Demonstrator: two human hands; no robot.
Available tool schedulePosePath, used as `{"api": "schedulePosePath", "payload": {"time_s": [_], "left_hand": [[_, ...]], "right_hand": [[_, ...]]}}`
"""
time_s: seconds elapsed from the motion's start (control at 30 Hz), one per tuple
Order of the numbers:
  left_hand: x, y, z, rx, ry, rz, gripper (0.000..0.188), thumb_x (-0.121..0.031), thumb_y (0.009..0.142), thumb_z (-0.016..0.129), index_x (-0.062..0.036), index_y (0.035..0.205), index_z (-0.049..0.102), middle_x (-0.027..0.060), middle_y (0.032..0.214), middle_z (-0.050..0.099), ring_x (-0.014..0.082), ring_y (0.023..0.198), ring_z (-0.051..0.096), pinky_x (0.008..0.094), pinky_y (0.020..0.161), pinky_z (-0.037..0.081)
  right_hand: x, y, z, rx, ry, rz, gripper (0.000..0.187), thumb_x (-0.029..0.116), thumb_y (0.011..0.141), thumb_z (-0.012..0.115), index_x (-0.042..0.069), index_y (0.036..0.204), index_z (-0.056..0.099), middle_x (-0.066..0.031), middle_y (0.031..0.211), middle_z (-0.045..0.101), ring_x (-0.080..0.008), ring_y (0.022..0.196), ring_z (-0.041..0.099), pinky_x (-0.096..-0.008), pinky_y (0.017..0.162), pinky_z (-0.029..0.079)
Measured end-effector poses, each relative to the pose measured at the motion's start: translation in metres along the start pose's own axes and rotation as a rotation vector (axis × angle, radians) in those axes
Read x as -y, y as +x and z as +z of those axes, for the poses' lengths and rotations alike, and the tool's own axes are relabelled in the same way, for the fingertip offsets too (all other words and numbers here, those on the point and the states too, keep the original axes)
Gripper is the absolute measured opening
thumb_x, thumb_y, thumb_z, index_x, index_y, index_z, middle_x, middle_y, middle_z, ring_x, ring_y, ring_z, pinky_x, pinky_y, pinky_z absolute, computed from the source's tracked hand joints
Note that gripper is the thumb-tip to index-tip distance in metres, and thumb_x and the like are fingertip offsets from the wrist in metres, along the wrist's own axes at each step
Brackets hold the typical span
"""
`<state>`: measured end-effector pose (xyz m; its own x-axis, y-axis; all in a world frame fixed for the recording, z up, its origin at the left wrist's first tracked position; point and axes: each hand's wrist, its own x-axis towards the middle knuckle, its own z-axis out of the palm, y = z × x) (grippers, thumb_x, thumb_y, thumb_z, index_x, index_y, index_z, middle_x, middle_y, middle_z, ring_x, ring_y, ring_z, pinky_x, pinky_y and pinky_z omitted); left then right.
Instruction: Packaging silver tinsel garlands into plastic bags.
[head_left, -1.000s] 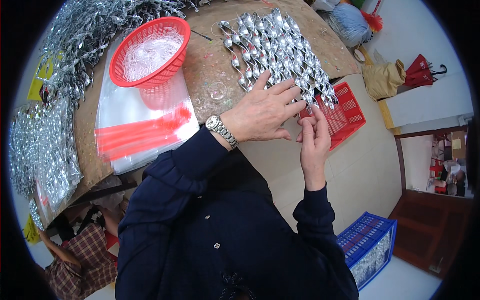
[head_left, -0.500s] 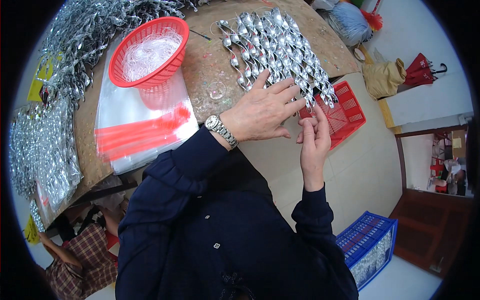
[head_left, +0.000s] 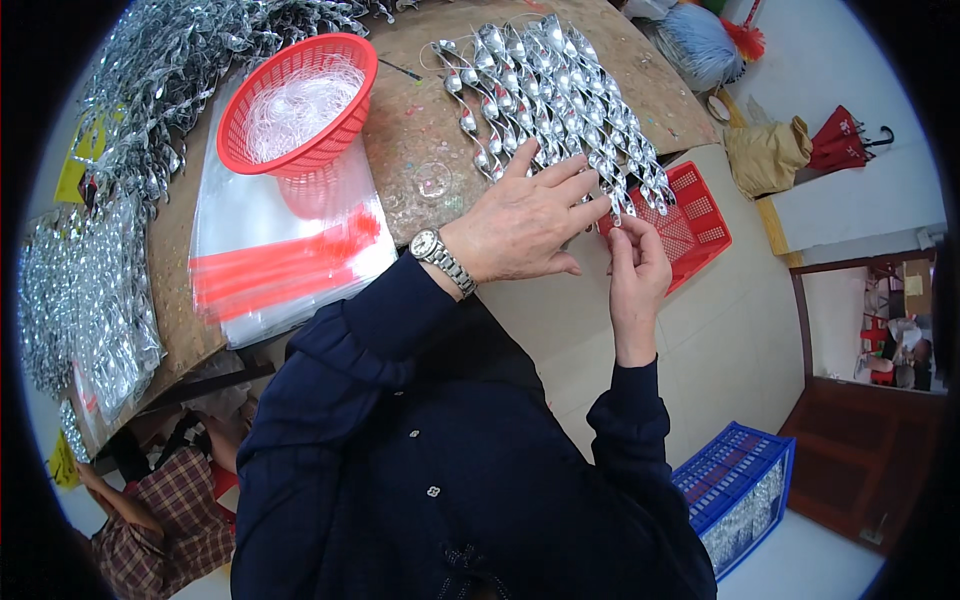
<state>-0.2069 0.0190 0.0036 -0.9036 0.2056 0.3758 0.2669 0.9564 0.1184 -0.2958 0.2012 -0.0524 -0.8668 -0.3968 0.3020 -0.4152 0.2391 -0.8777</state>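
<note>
Several shiny silver twisted strips (head_left: 545,95) lie side by side across the table's edge, thin clear threads at their far ends. My left hand (head_left: 520,220), with a metal watch (head_left: 443,262) at its wrist, lies palm down over the near part of the strips, fingers spread. To its right, my right hand (head_left: 640,270) pinches the near end of one strip between thumb and fingertips. Below the strips' near ends, a red plastic basket (head_left: 705,225) shows, partly covered by them and by my hand.
A red round basket (head_left: 240,135) of clear threads stands on flat clear bags (head_left: 215,220) with red bands. Silver strips (head_left: 90,290) pile along the left. A blue crate (head_left: 735,470) sits on the floor at right. Another person's checked shirt (head_left: 180,510) shows at lower left.
My right hand has shifted slightly right, and its thumb and fingers have closed on the end of a strip. My left hand stays in place.
</note>
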Motion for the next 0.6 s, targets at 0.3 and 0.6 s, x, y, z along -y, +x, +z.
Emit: {"api": "schedulePosePath", "payload": {"time_s": [0.3,0.6], "left_hand": [[0.0006,-0.0016,0.0007,-0.005,0.001,-0.004,0.077,-0.046,0.072,0.079,-0.0124,0.135,0.052,0.0097,0.139,0.050,0.0257,0.137,0.043,0.0559,0.109,0.030],[0.0003,-0.0012,0.0023,-0.021,-0.013,-0.025,0.083,-0.044,0.072,0.080,-0.0148,0.141,0.046,0.0099,0.141,0.049,0.0262,0.137,0.043,0.0560,0.109,0.029]], "right_hand": [[0.0018,0.0077,0.0048,-0.032,-0.031,-0.003,0.011,0.011,0.096,0.064,0.001,0.100,0.066,0.0043,0.076,0.061,-0.0016,0.062,0.048,-0.0185,0.054,0.037],[0.0097,0.0062,0.0073,-0.037,-0.031,-0.062,0.011,0.010,0.097,0.062,0.000,0.100,0.065,0.0003,0.079,0.065,-0.0042,0.062,0.053,-0.0205,0.057,0.042]]}}
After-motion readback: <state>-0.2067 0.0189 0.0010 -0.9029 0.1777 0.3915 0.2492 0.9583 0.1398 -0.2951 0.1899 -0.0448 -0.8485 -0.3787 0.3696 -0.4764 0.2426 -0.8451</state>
